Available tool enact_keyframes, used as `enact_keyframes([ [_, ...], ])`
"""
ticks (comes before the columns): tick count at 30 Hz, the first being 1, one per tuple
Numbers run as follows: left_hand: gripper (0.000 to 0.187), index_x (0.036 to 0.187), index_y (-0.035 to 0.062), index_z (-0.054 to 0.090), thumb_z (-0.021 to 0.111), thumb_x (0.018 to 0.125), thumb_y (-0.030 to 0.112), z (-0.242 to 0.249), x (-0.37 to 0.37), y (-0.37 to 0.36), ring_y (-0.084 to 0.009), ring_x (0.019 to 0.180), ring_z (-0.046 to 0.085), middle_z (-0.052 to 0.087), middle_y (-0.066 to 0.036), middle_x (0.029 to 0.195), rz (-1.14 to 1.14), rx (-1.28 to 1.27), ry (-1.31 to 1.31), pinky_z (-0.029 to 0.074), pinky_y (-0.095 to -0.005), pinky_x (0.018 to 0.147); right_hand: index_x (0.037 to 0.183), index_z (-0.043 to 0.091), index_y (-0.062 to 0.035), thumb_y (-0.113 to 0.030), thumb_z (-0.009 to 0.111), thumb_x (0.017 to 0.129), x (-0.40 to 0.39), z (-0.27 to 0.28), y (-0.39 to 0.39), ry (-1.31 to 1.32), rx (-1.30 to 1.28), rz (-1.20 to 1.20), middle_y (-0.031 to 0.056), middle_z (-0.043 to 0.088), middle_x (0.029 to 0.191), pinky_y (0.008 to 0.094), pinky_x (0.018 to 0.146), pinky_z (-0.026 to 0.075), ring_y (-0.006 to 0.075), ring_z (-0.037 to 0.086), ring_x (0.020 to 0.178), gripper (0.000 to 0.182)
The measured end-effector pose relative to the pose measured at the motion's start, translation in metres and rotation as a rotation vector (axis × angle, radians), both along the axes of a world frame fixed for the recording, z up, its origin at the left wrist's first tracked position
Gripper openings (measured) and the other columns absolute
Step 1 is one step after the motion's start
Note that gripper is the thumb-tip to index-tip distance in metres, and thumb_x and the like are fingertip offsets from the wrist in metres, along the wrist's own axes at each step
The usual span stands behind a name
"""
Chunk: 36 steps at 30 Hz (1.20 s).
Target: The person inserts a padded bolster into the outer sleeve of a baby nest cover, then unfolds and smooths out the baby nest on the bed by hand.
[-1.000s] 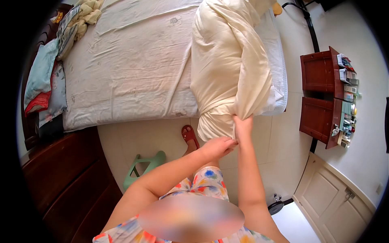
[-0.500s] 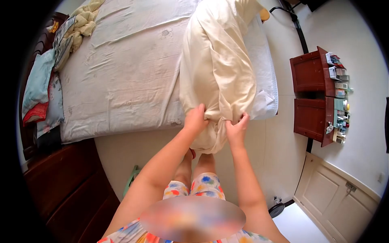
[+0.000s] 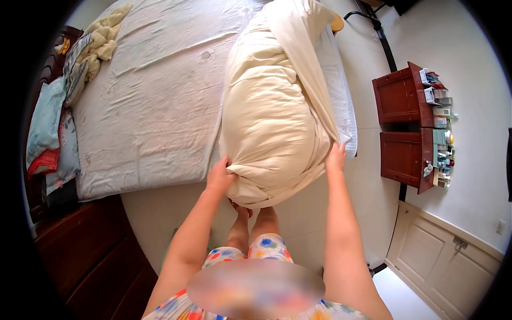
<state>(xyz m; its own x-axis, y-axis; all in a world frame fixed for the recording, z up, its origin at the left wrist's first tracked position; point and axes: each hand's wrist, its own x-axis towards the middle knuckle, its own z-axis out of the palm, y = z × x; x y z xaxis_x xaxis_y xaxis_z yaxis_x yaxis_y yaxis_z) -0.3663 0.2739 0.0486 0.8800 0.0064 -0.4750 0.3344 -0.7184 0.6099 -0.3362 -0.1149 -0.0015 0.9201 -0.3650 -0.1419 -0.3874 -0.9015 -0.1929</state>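
A cream quilt point(image 3: 269, 114) lies bunched along the right side of the bed, its near end hanging over the bed's edge above my feet. My left hand point(image 3: 220, 176) is closed on the quilt's near left corner. At its near right edge, my right hand point(image 3: 335, 157) grips the fabric, with some fingers hidden. Between my hands the quilt bulges up, and a long fold runs along its right side. Under it is a pale, wrinkled bed sheet point(image 3: 149, 112) covering the mattress.
Pillows point(image 3: 45, 117) and a crumpled yellow blanket point(image 3: 104, 37) lie by the dark wooden headboard at left. A dark wooden cabinet point(image 3: 90, 256) stands at lower left. Reddish-brown cabinets point(image 3: 400, 154) topped with small bottles and baskets line the right wall, near a cream door point(image 3: 437, 256).
My hands have moved apart, the left one leftward and the right one rightward. The quilt's near end has spread wider and puffed up between them.
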Motion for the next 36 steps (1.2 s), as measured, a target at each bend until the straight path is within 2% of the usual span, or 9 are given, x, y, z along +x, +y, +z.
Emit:
enact_keyframes([
  [2, 0.033, 0.089, 0.0068, 0.052, 0.074, 0.066, 0.015, -0.007, -0.001, 0.014, -0.0375, 0.083, 0.058, 0.062, -0.015, 0.085, 0.013, -0.011, 0.038, 0.046, -0.0416, 0.071, 0.117, 0.058, -0.0104, -0.001, 0.056, 0.076, -0.014, -0.031, -0.016, 0.323, 0.025, -0.067, 0.0180, 0.046, 0.129, 0.0429, 0.095, 0.043, 0.0385, 0.050, 0.110, 0.042],
  [7, 0.054, 0.115, 0.0100, 0.051, 0.074, 0.066, 0.012, -0.010, 0.008, 0.043, -0.0301, 0.086, 0.059, 0.062, -0.011, 0.091, -0.045, -0.234, 0.301, 0.047, -0.0364, 0.080, 0.118, 0.061, -0.0126, -0.005, 0.059, 0.079, 0.022, 0.020, 0.029, -0.233, 0.333, 0.105, 0.0184, 0.038, 0.138, 0.0421, 0.101, 0.039, 0.0389, 0.042, 0.123, 0.039],
  [8, 0.070, 0.133, 0.0116, 0.042, 0.071, 0.070, 0.009, 0.016, 0.019, 0.034, -0.0294, 0.104, 0.055, 0.057, -0.013, 0.112, -0.049, -0.222, 0.330, 0.044, -0.0381, 0.093, 0.117, 0.062, -0.0128, -0.007, 0.059, 0.080, 0.027, 0.025, 0.051, -0.323, 0.425, 0.126, 0.0178, 0.037, 0.140, 0.0409, 0.101, 0.039, 0.0386, 0.041, 0.125, 0.038],
  [11, 0.073, 0.140, 0.0169, 0.038, 0.072, 0.075, 0.014, 0.060, 0.063, -0.013, -0.0334, 0.126, 0.040, 0.042, -0.018, 0.133, -0.019, -0.061, -0.269, 0.033, -0.0434, 0.106, 0.121, 0.060, -0.0142, -0.011, 0.059, 0.082, 0.029, 0.007, 0.086, -0.288, 0.610, 0.197, 0.0155, 0.032, 0.145, 0.0480, 0.103, 0.035, 0.0394, 0.037, 0.128, 0.039],
  [13, 0.067, 0.141, 0.0245, 0.039, 0.069, 0.081, 0.028, 0.099, 0.093, -0.066, -0.0359, 0.140, 0.015, 0.024, -0.017, 0.148, -0.120, 0.092, -0.327, 0.018, -0.0534, 0.112, 0.126, 0.057, -0.0172, -0.014, 0.057, 0.085, 0.031, 0.005, 0.096, -0.200, 0.508, 0.298, 0.0148, 0.030, 0.147, 0.0547, 0.105, 0.030, 0.0397, 0.035, 0.130, 0.041],
  [16, 0.062, 0.141, 0.0315, 0.039, 0.063, 0.084, 0.042, 0.108, 0.115, -0.126, -0.0365, 0.143, 0.002, 0.014, -0.012, 0.154, -0.374, 0.346, -0.399, 0.007, -0.0608, 0.112, 0.133, 0.051, -0.0233, -0.018, 0.054, 0.087, 0.039, 0.034, 0.118, -0.159, 0.511, 0.434, 0.0129, 0.030, 0.148, 0.0643, 0.106, 0.021, 0.0402, 0.032, 0.132, 0.046],
  [23, 0.059, 0.136, 0.0326, 0.046, 0.066, 0.081, 0.030, 0.056, 0.154, -0.064, -0.0375, 0.143, 0.001, 0.010, -0.005, 0.156, -0.212, 0.601, 0.045, 0.011, -0.0662, 0.109, 0.134, 0.048, -0.0240, -0.020, 0.057, 0.082, 0.076, 0.027, 0.094, 0.101, 0.186, 0.499, 0.0000, 0.031, 0.148, 0.0643, 0.107, 0.019, 0.0403, 0.029, 0.134, 0.053],
  [28, 0.057, 0.137, 0.0388, 0.043, 0.063, 0.084, 0.030, 0.038, 0.176, 0.006, -0.0384, 0.143, 0.001, 0.004, -0.004, 0.157, 0.008, 0.697, 0.178, 0.012, -0.0687, 0.107, 0.133, 0.050, -0.0208, -0.017, 0.050, 0.084, 0.089, -0.038, 0.064, 0.339, 0.070, 0.402, -0.0008, 0.033, 0.148, 0.0523, 0.094, 0.040, 0.0320, 0.049, 0.112, 0.049],
  [36, 0.057, 0.142, 0.0281, 0.038, 0.056, 0.089, 0.038, 0.048, 0.167, 0.067, -0.0351, 0.138, 0.020, 0.027, -0.014, 0.147, 0.120, 0.591, 0.086, 0.021, -0.0613, 0.107, 0.136, 0.040, -0.0052, -0.010, 0.058, 0.082, 0.087, -0.007, 0.097, -0.163, 0.727, 0.386, 0.0173, 0.027, 0.146, 0.0459, 0.102, 0.037, 0.0352, 0.040, 0.124, 0.057],
])
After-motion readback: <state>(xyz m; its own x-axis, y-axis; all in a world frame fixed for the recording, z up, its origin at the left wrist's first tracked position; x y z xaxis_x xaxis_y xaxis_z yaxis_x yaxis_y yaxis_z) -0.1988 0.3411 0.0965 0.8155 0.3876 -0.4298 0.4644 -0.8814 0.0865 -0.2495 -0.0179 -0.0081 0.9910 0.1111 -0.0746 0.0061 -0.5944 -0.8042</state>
